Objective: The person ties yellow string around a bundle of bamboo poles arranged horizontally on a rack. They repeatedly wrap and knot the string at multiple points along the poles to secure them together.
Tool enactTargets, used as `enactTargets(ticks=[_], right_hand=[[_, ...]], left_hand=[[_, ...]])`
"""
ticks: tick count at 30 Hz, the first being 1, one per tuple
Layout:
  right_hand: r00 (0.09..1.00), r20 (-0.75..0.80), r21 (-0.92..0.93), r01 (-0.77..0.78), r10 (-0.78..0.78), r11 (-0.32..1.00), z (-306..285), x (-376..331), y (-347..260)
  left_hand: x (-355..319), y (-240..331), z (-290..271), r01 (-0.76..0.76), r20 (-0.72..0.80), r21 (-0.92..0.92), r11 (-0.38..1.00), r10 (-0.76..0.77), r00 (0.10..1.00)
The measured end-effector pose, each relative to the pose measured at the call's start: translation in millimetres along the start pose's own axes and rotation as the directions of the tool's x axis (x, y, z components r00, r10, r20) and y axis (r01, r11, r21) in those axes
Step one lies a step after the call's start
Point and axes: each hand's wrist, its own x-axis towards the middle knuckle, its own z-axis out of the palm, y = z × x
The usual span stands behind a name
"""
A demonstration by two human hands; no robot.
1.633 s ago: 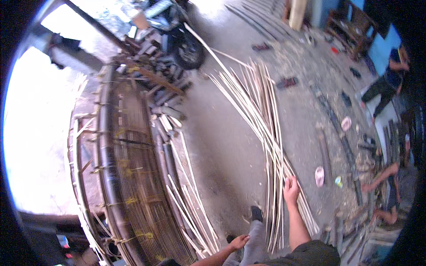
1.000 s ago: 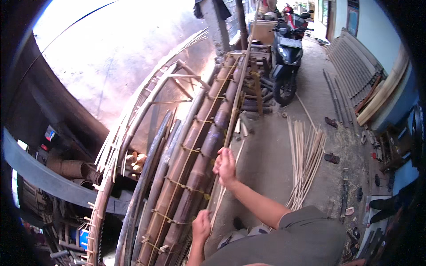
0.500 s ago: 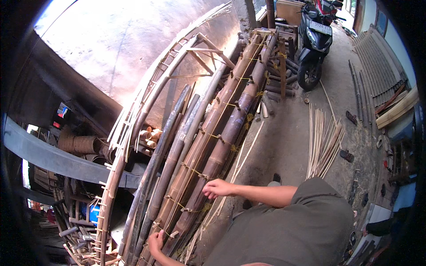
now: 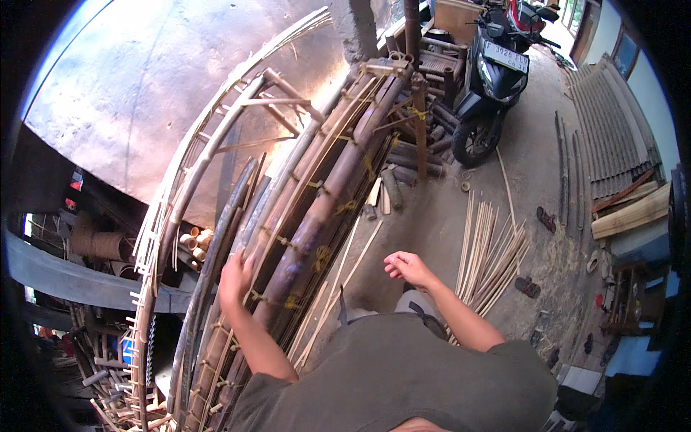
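Observation:
Long brown bamboo poles [image 4: 311, 229] lie side by side in a rack, running from the lower left toward the far post, with yellow ties [image 4: 347, 207] and small pegs along them. My left hand [image 4: 235, 281] reaches over the left poles with its fingers stretched forward, seemingly touching them; nothing held can be made out. To the right of the rack, my right hand [image 4: 407, 267] hangs in the air, fingers loosely bent and apart, with nothing in it. Thin pale strips [image 4: 344, 273] lie along the rack's right side.
A curved bamboo frame with rungs [image 4: 188, 155] stands left of the poles. On the right, a bundle of pale bamboo strips [image 4: 491, 248] lies on the floor. A black scooter [image 4: 491, 75] is parked at the far end, and corrugated sheets [image 4: 612, 119] lean along the right wall.
My left hand has moved forward along the poles. My right hand has left the poles and swung right, over the floor. The view has shifted as well.

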Motion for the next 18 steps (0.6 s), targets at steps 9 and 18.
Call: enactTargets(ticks=[9,18], right_hand=[[0.977,-0.173,0.100,0.141,-0.122,0.985,-152.6,71.7,-72.3],[0.992,-0.121,0.072,-0.031,0.039,0.997,-228.5,161.6,-99.6]], left_hand=[[224.3,271.3,102.4,-0.390,-0.117,-0.197,0.899,0.373,0.920],[400.3,326.2,200.7,-0.231,0.093,-0.064,0.971,0.236,0.967]])
